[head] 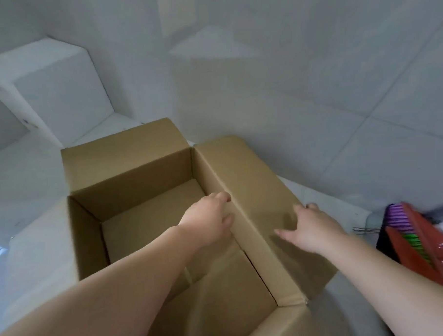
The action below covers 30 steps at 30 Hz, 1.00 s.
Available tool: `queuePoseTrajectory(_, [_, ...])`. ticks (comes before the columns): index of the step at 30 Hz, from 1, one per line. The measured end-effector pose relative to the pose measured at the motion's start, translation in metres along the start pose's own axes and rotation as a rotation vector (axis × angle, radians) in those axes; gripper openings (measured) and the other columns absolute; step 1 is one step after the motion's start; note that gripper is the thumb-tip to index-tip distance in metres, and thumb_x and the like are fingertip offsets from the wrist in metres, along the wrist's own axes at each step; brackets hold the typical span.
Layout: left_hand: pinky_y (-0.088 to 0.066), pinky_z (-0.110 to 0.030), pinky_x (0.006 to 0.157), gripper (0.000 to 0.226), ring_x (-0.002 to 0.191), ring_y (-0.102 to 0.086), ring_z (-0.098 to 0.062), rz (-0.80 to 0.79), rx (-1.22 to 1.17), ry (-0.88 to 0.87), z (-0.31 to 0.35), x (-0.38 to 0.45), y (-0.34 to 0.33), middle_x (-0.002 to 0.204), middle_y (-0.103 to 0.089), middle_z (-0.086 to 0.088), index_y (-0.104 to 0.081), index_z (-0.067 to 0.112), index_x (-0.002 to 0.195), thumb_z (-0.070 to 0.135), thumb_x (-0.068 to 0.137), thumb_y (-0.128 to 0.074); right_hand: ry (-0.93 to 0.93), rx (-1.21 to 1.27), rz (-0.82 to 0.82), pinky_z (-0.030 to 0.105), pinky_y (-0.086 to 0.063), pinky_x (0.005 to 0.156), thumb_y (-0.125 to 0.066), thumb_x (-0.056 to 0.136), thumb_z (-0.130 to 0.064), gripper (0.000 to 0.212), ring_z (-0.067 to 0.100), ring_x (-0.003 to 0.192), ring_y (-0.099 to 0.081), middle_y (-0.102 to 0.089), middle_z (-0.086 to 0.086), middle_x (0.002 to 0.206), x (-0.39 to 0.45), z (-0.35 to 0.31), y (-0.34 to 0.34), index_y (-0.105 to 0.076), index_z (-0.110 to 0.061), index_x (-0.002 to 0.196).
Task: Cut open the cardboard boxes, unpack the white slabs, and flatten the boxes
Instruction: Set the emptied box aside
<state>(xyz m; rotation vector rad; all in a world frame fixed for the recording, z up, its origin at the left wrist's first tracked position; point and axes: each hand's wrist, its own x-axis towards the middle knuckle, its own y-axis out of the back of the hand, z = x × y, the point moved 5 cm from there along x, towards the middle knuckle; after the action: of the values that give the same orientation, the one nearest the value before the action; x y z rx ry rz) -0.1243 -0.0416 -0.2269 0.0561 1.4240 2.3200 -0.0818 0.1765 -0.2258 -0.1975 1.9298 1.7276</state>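
An open, empty cardboard box (pixel 129 179) fills the middle of the view, its flaps folded outward. My left hand (pixel 207 216) reaches inside across the opening, and its fingers curl onto the top edge of the right wall at the flap's fold. My right hand (pixel 312 230) lies flat on the right flap (pixel 251 171), fingers spread, fingertips at the flap's outer edge. A thick white slab (pixel 51 81) stands at the back left. More white slabs (pixel 30 181) lie flat beside and behind the box on the left.
Grey tiled floor (pixel 313 87) stretches behind and to the right of the box. A red, purple and green bundle in shiny red plastic (pixel 421 243) lies at the right edge, close to my right forearm.
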Motion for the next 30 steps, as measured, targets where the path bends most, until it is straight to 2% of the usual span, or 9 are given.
queuePoseTrajectory(2, [-0.045,-0.033,0.088,0.043,0.11,-0.053,-0.026,-0.008,0.073,-0.153,0.03,0.035,-0.026,0.126,-0.053,-0.005,-0.042,0.02,0.134,0.036,0.094,-0.048,-0.025,0.033,0.043,0.039,-0.047,0.092,-0.053,0.071,-0.077,0.087,0.028,0.12,-0.049,-0.038,0.007,0.14,0.015,0.031,-0.016,-0.035,-0.024,0.139])
queuePoseTrajectory(6, [-0.042,-0.035,0.092,0.04,0.116,-0.049,-0.029,0.011,0.177,-0.352,0.092,0.086,-0.068,0.127,-0.054,-0.011,-0.044,0.018,0.132,0.033,0.095,-0.047,-0.113,0.07,0.078,0.038,-0.046,0.092,-0.051,0.069,-0.08,0.096,0.029,0.122,-0.049,-0.039,0.008,0.14,0.038,0.086,-0.045,-0.029,-0.024,0.143])
queuePoseTrajectory(14, [-0.033,-0.035,0.097,0.04,0.122,-0.044,-0.026,-0.039,0.324,-0.403,0.107,0.106,-0.107,0.135,-0.049,-0.004,-0.041,0.02,0.134,0.032,0.095,-0.041,-0.17,0.238,-0.002,0.038,-0.047,0.093,-0.055,0.064,-0.082,0.101,0.024,0.117,-0.053,-0.052,0.003,0.133,0.055,0.128,-0.069,-0.034,-0.018,0.139])
queuePoseTrajectory(16, [-0.031,-0.035,0.101,0.045,0.127,-0.041,-0.026,-0.035,0.348,-0.396,0.101,0.113,-0.104,0.14,-0.045,-0.004,-0.038,0.02,0.137,0.033,0.094,-0.044,-0.175,0.332,-0.015,0.034,-0.049,0.09,-0.066,0.062,-0.075,0.092,0.022,0.111,-0.057,-0.059,0.003,0.126,0.062,0.135,-0.064,-0.048,-0.014,0.129])
queuePoseTrajectory(19, [-0.021,-0.035,0.11,0.062,0.136,-0.03,-0.024,-0.018,0.395,-0.428,0.098,0.119,-0.095,0.151,-0.031,-0.004,-0.027,0.02,0.145,0.035,0.09,-0.052,-0.142,0.554,0.019,0.031,-0.056,0.073,-0.084,0.053,-0.06,0.061,0.016,0.082,-0.067,-0.071,0.0,0.093,0.066,0.141,-0.06,-0.068,-0.016,0.093])
queuePoseTrajectory(21, [-0.011,-0.036,0.115,0.071,0.141,-0.02,-0.021,-0.013,0.416,-0.529,0.114,0.121,-0.081,0.155,-0.022,-0.003,-0.02,0.018,0.148,0.027,0.086,-0.054,-0.095,0.643,0.123,0.026,-0.049,0.056,-0.088,0.054,-0.051,0.047,0.011,0.069,-0.064,-0.068,-0.004,0.078,0.06,0.139,-0.043,-0.064,-0.02,0.079])
queuePoseTrajectory(24, [-0.001,-0.044,0.117,0.086,0.145,-0.009,-0.019,-0.101,0.479,-0.571,0.15,0.123,-0.063,0.156,-0.019,-0.003,-0.009,0.015,0.151,0.015,0.077,-0.054,0.082,0.611,0.327,0.026,-0.035,0.05,-0.087,0.058,-0.045,0.044,0.007,0.063,-0.054,-0.059,-0.008,0.07,0.049,0.118,-0.005,-0.052,-0.023,0.072])
queuePoseTrajectory(27, [-0.019,-0.039,0.112,0.077,0.132,-0.038,-0.024,-0.189,0.556,-0.516,0.169,0.125,-0.036,0.136,-0.05,-0.006,-0.021,0.019,0.149,0.018,0.081,-0.055,0.23,0.505,0.459,0.031,-0.033,0.052,-0.084,0.065,-0.04,0.044,0.018,0.066,-0.053,-0.052,-0.005,0.069,0.032,0.088,0.023,-0.045,-0.019,0.071])
queuePoseTrajectory(30, [-0.042,-0.027,0.088,0.051,0.113,-0.055,-0.025,-0.254,0.553,-0.493,0.171,0.119,0.003,0.125,-0.061,-0.004,-0.052,0.018,0.133,0.02,0.084,-0.066,0.215,0.754,0.453,0.024,-0.043,0.059,-0.087,0.061,-0.039,0.05,0.013,0.075,-0.057,-0.056,-0.007,0.084,0.012,0.091,0.03,-0.052,-0.023,0.094])
